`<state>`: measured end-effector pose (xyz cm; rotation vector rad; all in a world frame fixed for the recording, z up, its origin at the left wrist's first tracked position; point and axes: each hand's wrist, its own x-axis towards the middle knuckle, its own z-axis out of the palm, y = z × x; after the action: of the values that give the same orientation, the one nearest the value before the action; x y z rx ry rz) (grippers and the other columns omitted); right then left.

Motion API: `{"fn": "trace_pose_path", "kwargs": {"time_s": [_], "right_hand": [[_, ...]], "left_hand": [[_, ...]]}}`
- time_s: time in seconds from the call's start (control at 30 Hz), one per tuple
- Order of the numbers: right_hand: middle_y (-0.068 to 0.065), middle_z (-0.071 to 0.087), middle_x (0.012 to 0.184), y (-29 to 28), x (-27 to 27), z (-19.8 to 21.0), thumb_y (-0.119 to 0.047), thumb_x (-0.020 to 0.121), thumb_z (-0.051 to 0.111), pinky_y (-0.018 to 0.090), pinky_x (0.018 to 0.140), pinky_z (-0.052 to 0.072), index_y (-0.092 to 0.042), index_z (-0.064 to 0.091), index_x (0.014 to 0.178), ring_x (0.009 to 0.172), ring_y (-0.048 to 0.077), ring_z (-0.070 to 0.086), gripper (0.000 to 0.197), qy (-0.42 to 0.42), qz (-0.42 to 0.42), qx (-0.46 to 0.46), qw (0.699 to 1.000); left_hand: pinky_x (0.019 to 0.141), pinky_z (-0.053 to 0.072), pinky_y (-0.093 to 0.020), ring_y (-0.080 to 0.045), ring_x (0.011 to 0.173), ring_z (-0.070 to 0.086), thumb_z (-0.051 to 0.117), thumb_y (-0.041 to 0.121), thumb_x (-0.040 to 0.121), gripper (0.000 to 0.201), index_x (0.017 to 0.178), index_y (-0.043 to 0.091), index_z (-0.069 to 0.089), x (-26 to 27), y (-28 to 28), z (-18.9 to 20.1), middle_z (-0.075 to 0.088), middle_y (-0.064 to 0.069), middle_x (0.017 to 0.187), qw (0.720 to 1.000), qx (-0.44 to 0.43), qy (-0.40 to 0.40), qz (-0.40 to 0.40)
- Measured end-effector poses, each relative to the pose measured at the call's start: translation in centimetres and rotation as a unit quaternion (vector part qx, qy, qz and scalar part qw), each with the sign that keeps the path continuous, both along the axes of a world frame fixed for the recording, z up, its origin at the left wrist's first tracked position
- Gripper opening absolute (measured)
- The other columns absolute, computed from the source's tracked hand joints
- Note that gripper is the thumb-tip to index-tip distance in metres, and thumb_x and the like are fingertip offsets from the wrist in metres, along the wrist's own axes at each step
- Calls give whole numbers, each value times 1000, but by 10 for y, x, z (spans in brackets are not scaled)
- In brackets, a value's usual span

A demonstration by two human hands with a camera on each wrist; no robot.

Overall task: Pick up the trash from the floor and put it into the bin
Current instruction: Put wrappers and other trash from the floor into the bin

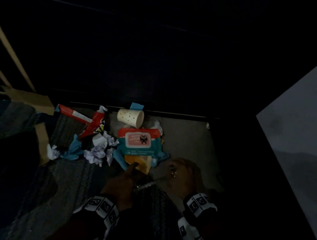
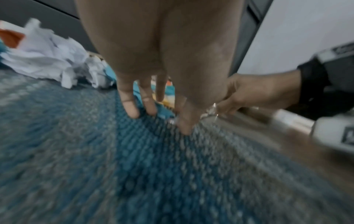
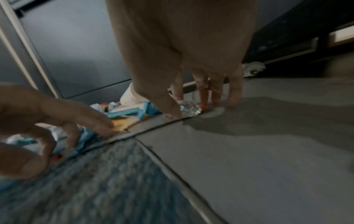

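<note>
A trash pile lies on the floor by a dark cabinet: a dotted paper cup (image 1: 130, 117), a red wrapper (image 1: 93, 125), a teal and pink wipes pack (image 1: 138, 142), crumpled white paper (image 1: 98, 149) and a yellow wrapper (image 1: 140, 161). My left hand (image 1: 135, 166) reaches down at the rug's edge with loose fingers, and one fingertip touches the yellow wrapper (image 3: 119, 126). My right hand (image 3: 191, 109) stands with its fingertips on the grey floor. Its thumb and fingers pinch a crumpled clear plastic piece (image 3: 189, 108). No bin can be made out.
A blue and grey woven rug (image 2: 134, 166) covers the floor under my left hand, with bare grey floor (image 3: 258, 151) to its right. A cardboard box (image 1: 42, 137) stands left of the pile. A pale wall (image 1: 306, 131) rises on the right.
</note>
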<state>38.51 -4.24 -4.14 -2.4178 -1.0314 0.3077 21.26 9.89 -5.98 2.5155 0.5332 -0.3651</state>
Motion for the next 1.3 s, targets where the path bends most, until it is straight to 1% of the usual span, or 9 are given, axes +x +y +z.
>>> {"fn": "trace_pose_path", "kwargs": {"time_s": [0.1,0.2,0.33,0.43,0.6,0.77,0.93,1.2,1.3], "right_hand": [[11,72,97,-11,7,-11,-37,64,50,45,85,56,-14,75,90,88,33,68,43,-1,-22,-50,998],[12,73,94,-16,5,-3,-25,67,55,39,82,57,-11,76,88,84,31,69,33,-11,-20,-82,996],[2,73,90,-20,6,8,-39,78,47,18,78,45,-18,76,81,81,20,68,36,-12,-23,-82,996],[-2,71,99,-25,5,13,-53,74,43,16,81,39,-23,75,89,91,18,66,47,-7,-7,-85,996],[-10,71,100,-21,5,32,-44,83,61,18,84,46,-33,74,98,90,13,66,23,-75,-16,-17,997],[-1,73,91,25,-6,54,-19,86,71,3,72,38,-21,76,92,83,14,67,8,-26,-43,102,994],[-6,70,87,95,-41,83,-6,82,73,33,73,58,-23,74,89,79,11,69,19,46,34,249,967],[-5,70,83,207,-157,159,-4,81,75,19,71,53,-14,78,90,77,4,67,14,75,190,376,904],[-6,72,86,245,-208,181,-3,82,74,20,73,55,-13,78,93,80,5,68,16,97,242,403,877]], "left_hand": [[108,38,-43,-33,140,26,62,20,85,76,149,33,24,11,-3,-5,5,2,157,998,35,38,-40],[112,29,-37,-29,135,33,55,14,91,58,145,26,37,10,-6,-9,28,-3,149,1000,21,-21,-5],[103,42,-36,-29,122,52,56,8,89,37,125,15,59,2,-4,-13,54,-11,130,996,-16,-77,31],[93,45,-20,-15,105,61,63,13,83,28,109,20,70,-7,-3,-7,64,-2,113,987,-40,-150,35],[78,51,-28,-18,83,62,61,14,77,12,86,19,68,-28,14,7,61,1,95,979,-32,-198,46],[78,43,-22,-18,89,59,57,11,80,17,92,7,68,-65,40,64,64,-6,95,944,24,-298,140],[84,47,-26,-17,92,63,67,2,76,28,99,19,65,-122,82,125,58,6,104,901,94,-382,181],[85,43,-8,1,91,57,71,7,79,19,95,17,70,-222,116,222,58,13,103,794,239,-470,302],[76,46,-14,-5,83,59,69,9,80,16,94,17,69,-269,126,244,60,8,98,766,284,-462,347]]}}
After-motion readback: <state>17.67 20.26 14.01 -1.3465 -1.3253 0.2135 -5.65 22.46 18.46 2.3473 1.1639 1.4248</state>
